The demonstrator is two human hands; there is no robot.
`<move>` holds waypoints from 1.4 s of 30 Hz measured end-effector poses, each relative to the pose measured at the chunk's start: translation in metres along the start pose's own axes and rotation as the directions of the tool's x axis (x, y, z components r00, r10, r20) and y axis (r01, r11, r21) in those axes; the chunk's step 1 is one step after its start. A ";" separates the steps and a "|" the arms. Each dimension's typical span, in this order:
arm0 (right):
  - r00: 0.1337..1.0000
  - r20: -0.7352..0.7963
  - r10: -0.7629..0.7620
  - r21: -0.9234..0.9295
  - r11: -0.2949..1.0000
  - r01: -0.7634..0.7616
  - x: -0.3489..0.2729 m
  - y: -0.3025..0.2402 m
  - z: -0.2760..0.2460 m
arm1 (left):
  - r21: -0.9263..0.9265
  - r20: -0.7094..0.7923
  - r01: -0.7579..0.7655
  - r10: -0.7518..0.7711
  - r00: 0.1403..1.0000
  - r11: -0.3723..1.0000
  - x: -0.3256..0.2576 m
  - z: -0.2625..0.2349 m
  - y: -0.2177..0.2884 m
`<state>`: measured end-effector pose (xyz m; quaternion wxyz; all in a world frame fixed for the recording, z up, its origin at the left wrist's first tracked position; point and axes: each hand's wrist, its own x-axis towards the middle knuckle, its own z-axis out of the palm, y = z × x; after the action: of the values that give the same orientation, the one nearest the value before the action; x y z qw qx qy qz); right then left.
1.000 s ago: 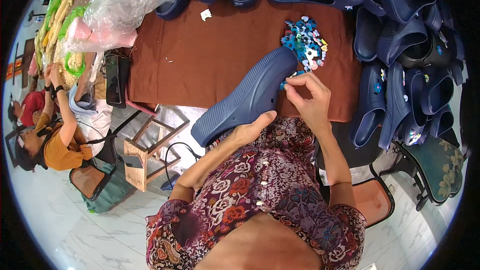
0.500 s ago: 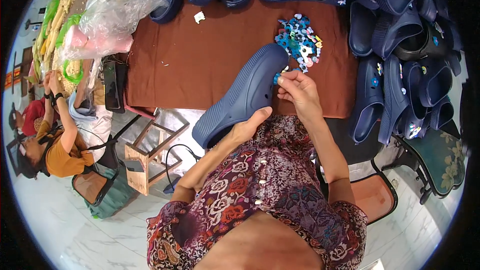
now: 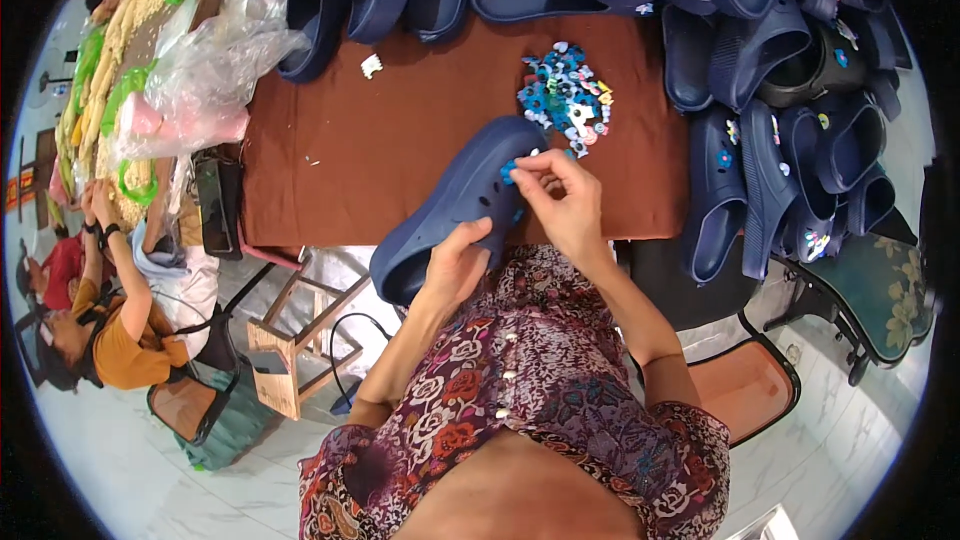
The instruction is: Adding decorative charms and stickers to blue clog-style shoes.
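Observation:
My left hand (image 3: 455, 265) grips a navy foam clog (image 3: 440, 200) near its heel opening, thumb on the upper. The clog is tilted over the table's near edge, its toe pointing away and to the right, with holes showing in the upper. At the toe my right hand (image 3: 565, 202) pinches a small blue flower-like shoe charm (image 3: 508, 172) against the upper. Whether its stem is in a hole cannot be seen. Just beyond the toe lies a pile of small charms (image 3: 560, 85), mostly blue, with some white and coloured ones.
Many navy clogs (image 3: 717, 205) stand along the right and far sides of the brown-covered table (image 3: 420, 100). A white piece (image 3: 371, 66) lies on the cloth. Plastic bags (image 3: 215, 55) and a dark phone-like object (image 3: 212, 202) are at left. Another person (image 3: 125, 315) works there.
The clog has been turned so its holed upper faces me more, and my left thumb has moved onto it. The charm in my right hand now sits on the upper instead of beside its edge.

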<state>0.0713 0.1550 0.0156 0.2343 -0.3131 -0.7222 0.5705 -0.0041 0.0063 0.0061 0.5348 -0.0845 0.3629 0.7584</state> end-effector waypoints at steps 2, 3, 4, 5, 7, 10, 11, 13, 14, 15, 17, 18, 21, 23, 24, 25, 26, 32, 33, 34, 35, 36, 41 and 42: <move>1.000 0.008 -0.013 0.000 1.000 0.013 -0.003 -0.003 0.002 | -0.010 0.016 -0.018 0.018 1.000 1.000 0.000 -0.001 0.001; 0.998 0.006 -0.060 0.019 0.998 0.059 -0.004 -0.003 0.003 | -0.008 -0.034 -0.023 0.022 0.999 1.000 -0.001 0.005 0.006; 0.994 0.004 -0.106 0.038 0.994 0.106 -0.005 -0.001 0.003 | -0.006 -0.086 -0.028 0.027 0.996 1.000 -0.002 0.008 0.009; 0.994 -0.001 -0.107 0.035 0.994 0.107 -0.005 0.003 -0.001 | -0.052 -0.120 -0.018 0.012 0.993 0.998 0.002 0.008 0.012; 0.992 -0.084 -0.095 -0.009 0.996 0.094 -0.005 0.014 -0.014 | -0.090 -0.170 -0.004 -0.012 0.985 0.996 0.003 0.005 0.018; 0.979 -0.194 -0.066 -0.097 0.994 0.048 0.006 0.039 -0.043 | -0.155 -0.216 -0.040 0.006 0.976 0.987 0.008 0.004 0.021; 0.979 -0.194 -0.060 -0.186 0.982 0.024 0.009 0.045 -0.053 | -0.158 -0.226 -0.034 -0.003 0.974 0.987 0.007 0.003 0.023; 0.986 -0.153 -0.063 -0.416 0.910 -0.007 0.015 0.049 -0.071 | -0.160 -0.235 -0.024 -0.014 0.972 0.987 0.007 0.002 0.024; 0.986 -0.153 -0.061 -0.415 0.910 -0.008 0.018 0.056 -0.075 | -0.152 -0.242 -0.010 -0.027 0.970 0.988 0.007 0.002 0.024; 0.987 -0.130 -0.091 -0.466 0.885 0.020 0.021 0.066 -0.078 | -0.143 -0.246 0.005 -0.040 0.968 0.990 0.007 0.002 0.025; 0.990 -0.088 -0.109 -0.534 0.844 0.045 0.025 0.081 -0.078 | -0.126 -0.282 0.017 -0.052 0.958 0.992 0.007 0.005 0.026; 0.990 -0.085 -0.108 -0.533 0.845 0.046 0.027 0.080 -0.076 | -0.111 -0.316 0.031 -0.065 0.947 0.993 0.007 0.004 0.026; 0.995 -0.093 -0.036 -0.583 0.812 -0.025 0.031 0.072 -0.072 | -0.161 -0.268 0.016 -0.059 0.961 0.987 0.006 -0.004 0.025; 0.995 -0.099 -0.002 -0.580 0.813 -0.055 0.033 0.069 -0.071 | -0.134 -0.204 0.004 -0.031 0.979 0.991 0.005 -0.018 0.022; 0.995 -0.097 -0.001 -0.579 0.813 -0.056 0.033 0.069 -0.071 | -0.108 -0.133 -0.008 -0.007 0.991 0.994 0.005 -0.021 0.022; 0.991 -0.131 0.011 -0.508 0.858 -0.077 0.034 0.068 -0.071 | -0.108 -0.135 -0.007 -0.007 0.991 0.994 0.004 -0.022 0.022; 0.986 -0.164 0.026 -0.433 0.896 -0.096 0.033 0.068 -0.072 | -0.062 -0.127 0.016 -0.023 0.992 0.998 0.003 -0.022 0.023; 0.989 -0.128 0.069 0.050 0.997 -0.063 0.021 0.095 -0.086 | -0.049 -0.165 0.020 -0.028 0.986 0.999 0.003 -0.015 0.025; 0.989 -0.121 0.085 0.132 0.989 -0.069 0.019 0.085 -0.085 | -0.047 -0.189 0.016 -0.025 0.982 0.999 0.003 -0.015 0.025; 0.989 -0.118 0.086 0.131 0.989 -0.071 0.017 0.075 -0.084 | -0.049 -0.192 0.016 -0.025 0.981 0.999 0.002 -0.014 0.025; 0.986 -0.133 -0.105 -0.019 0.994 0.103 0.016 0.064 -0.083 | -0.031 -0.180 0.007 -0.013 0.984 1.000 0.002 -0.012 0.025; 0.948 -0.121 -0.293 -0.172 0.947 0.271 0.013 0.055 -0.082 | -0.012 -0.164 0.001 -0.003 0.986 1.000 0.001 -0.011 0.024; 0.896 -0.097 -0.433 -0.335 0.862 0.380 0.002 0.029 -0.079 | -0.052 -0.170 -0.009 0.000 0.986 0.999 0.004 -0.010 0.023; 0.884 -0.090 -0.458 -0.345 0.847 0.404 0.001 0.029 -0.079 | -0.061 -0.156 -0.002 -0.008 0.988 0.998 0.004 -0.011 0.023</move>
<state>0.1310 0.2133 0.0067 0.3638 -0.2232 -0.8335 0.3509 -0.0287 -0.0015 0.0072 0.5030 -0.1605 0.3800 0.7595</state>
